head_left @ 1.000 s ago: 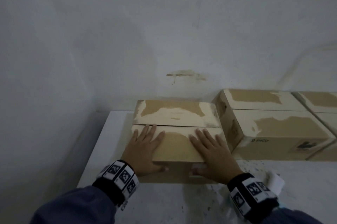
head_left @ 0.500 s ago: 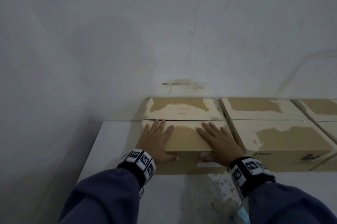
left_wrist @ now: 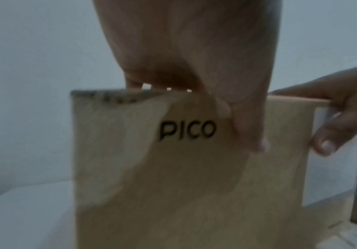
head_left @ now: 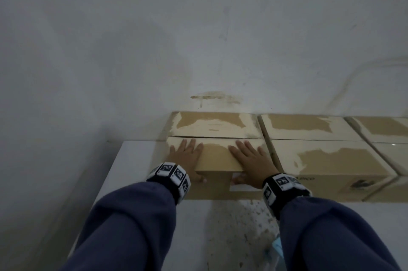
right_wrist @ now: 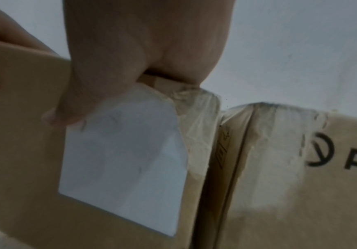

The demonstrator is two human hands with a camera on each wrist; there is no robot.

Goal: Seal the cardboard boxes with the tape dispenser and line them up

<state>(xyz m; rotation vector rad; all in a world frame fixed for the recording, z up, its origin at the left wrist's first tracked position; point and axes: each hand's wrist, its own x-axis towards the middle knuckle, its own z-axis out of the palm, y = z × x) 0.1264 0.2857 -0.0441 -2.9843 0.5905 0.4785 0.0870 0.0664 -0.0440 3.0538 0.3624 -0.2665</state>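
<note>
Cardboard makes up the leftmost box (head_left: 217, 158), which sits on the white counter (head_left: 136, 160) with its back edge against the grey wall (head_left: 198, 39). Its two top flaps meet along a seam across the lid, and pale scuffed patches cover much of that lid. Both hands lie flat on the near flap of this box. The left hand (head_left: 187, 160) rests at the box's left end with fingers straight and spread, its thumb (left_wrist: 252, 134) hanging over the front face beside the printed word "PICO". The right hand (head_left: 254, 163) rests at the box's right end, fingers likewise straight and open on the lid, its thumb (right_wrist: 66, 111) pressed down on the front face at the top corner of a white label (right_wrist: 124, 160). Neither hand curls round anything.

Just to the right of this box stands a second box (head_left: 326, 156), side by side with it; the right wrist view shows only a thin dark gap between their front corners. Beyond that one, a third box (head_left: 388, 136) continues the row along the wall. Dark blue sleeves (head_left: 132, 226) cover both forearms, and each wrist carries a band with black-and-white markers (head_left: 172, 174). In front of the leftmost box the counter is speckled with dark flecks. A bit of light blue material (head_left: 277, 246) shows beside the right sleeve; what it is cannot be told.
</note>
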